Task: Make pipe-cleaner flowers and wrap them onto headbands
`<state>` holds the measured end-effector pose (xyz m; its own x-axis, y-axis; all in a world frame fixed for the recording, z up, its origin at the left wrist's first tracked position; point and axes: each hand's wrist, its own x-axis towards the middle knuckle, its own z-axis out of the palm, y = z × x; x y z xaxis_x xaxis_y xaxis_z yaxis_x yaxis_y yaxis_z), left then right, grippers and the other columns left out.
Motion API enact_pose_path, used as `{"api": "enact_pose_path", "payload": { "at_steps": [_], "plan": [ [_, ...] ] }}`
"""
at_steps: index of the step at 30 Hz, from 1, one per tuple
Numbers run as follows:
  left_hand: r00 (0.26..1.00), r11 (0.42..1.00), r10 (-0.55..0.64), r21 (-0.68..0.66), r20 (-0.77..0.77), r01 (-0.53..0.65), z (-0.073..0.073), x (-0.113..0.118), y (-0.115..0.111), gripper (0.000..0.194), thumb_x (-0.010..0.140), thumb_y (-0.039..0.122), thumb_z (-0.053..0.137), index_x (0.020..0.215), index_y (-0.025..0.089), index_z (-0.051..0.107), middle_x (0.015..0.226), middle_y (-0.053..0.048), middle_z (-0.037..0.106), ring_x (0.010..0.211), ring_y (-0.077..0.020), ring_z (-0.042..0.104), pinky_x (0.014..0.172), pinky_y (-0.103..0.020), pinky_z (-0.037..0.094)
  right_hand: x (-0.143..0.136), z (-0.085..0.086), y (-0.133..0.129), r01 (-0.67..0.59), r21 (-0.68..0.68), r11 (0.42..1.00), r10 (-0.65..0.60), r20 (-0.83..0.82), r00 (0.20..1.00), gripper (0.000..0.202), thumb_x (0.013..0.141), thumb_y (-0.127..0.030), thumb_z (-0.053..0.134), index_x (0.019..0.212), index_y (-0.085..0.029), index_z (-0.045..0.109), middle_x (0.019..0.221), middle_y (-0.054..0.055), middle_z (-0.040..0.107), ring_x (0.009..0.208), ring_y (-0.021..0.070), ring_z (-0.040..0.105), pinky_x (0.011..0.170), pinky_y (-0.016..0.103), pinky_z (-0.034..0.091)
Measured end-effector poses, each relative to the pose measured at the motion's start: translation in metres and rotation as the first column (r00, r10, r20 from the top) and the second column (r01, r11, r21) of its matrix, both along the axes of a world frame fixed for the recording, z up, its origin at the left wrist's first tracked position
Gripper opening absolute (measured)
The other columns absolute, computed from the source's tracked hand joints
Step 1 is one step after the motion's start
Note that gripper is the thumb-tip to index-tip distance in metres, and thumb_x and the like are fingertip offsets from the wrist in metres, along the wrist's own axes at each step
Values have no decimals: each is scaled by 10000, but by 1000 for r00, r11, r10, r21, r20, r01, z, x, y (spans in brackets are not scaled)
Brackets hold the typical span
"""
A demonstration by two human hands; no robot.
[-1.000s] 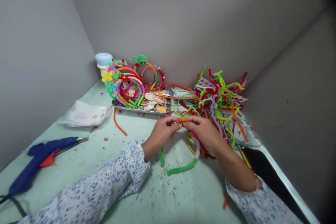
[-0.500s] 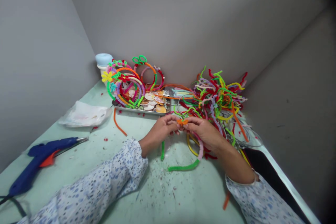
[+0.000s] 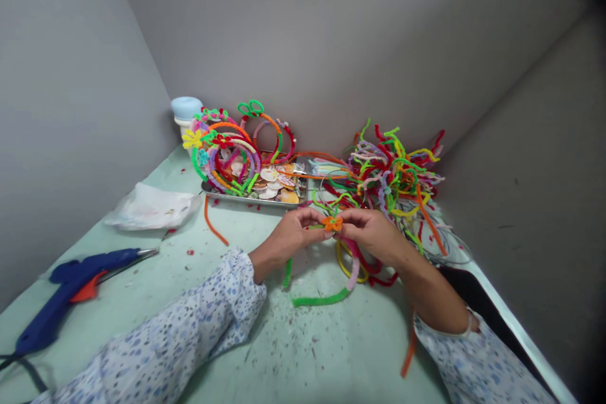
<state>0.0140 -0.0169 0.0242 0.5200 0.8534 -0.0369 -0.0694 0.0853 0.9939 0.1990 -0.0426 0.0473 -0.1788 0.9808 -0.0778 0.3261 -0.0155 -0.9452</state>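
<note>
An orange pipe-cleaner flower [image 3: 332, 225] with a green centre sits between the fingertips of my two hands. My left hand [image 3: 294, 233] pinches its left side with thumb and forefinger. From the other side, my right hand [image 3: 374, 233] is closed on the flower's right edge. Below my hands hangs a headband [image 3: 353, 273] wrapped in green, pink and magenta pipe cleaner. Its other green end shows under my left hand, and its upper part is hidden by my fingers, so I cannot tell whether the flower is joined to it.
Finished headbands [image 3: 227, 158] lean on a metal tray [image 3: 255, 202] of stickers at the back. A tangled pile of pipe cleaners [image 3: 392, 164] lies right. At left are a blue glue gun [image 3: 71, 290], a plastic bag [image 3: 151, 207] and a blue-lidded container [image 3: 186, 107].
The orange flower has turned so its petals and green centre face me. The headband's lower end has swung slightly left. Both hands keep their pinch.
</note>
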Motion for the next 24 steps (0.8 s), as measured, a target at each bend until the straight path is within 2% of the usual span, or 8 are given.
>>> {"api": "enact_pose_path", "payload": {
  "at_steps": [3,7,12,15,18,24],
  "plan": [
    [999,1000,-28,-2,27,28,1,-1,0,305,659,311,741,863,146,586,747,0,596,586,-66,489,532,-190,333,2,-2,-1,-42,-94,995,27,-159,987,95,712,-246,644,783,-194,680,702,0,678,651,124,609,624,231,468],
    [994,996,-81,28,68,79,5,-3,-2,372,660,296,744,958,166,563,734,17,579,620,-72,514,567,-195,346,6,-8,-2,-121,-243,963,17,-391,920,105,686,-235,685,782,-192,674,730,8,689,659,128,645,617,226,496],
    [989,991,-123,63,86,118,11,-5,-4,325,690,281,716,951,161,562,731,16,577,625,-72,508,560,-196,336,10,-11,0,-186,-297,937,20,-483,876,150,667,-234,716,789,-178,651,687,13,687,604,131,652,590,233,499],
    [984,990,-141,45,109,137,11,-6,-5,303,710,287,699,948,173,551,731,20,586,598,-68,499,552,-198,344,10,-10,0,-190,-295,936,26,-481,876,186,664,-267,726,802,-181,637,719,16,692,579,127,644,578,245,496],
    [981,991,-134,40,137,130,9,-6,-4,306,704,283,709,945,171,557,754,7,609,647,-84,543,609,-213,384,10,-10,-1,-158,-281,947,19,-440,898,236,654,-318,742,804,-182,621,731,13,685,579,133,640,569,257,495],
    [974,983,-170,95,147,157,5,-6,0,411,720,271,708,1101,174,587,865,-46,645,792,-131,599,733,-259,420,13,-1,-5,-150,-145,978,111,-246,963,234,740,-391,670,851,-187,640,688,16,686,579,132,625,573,252,474]
  ]
}}
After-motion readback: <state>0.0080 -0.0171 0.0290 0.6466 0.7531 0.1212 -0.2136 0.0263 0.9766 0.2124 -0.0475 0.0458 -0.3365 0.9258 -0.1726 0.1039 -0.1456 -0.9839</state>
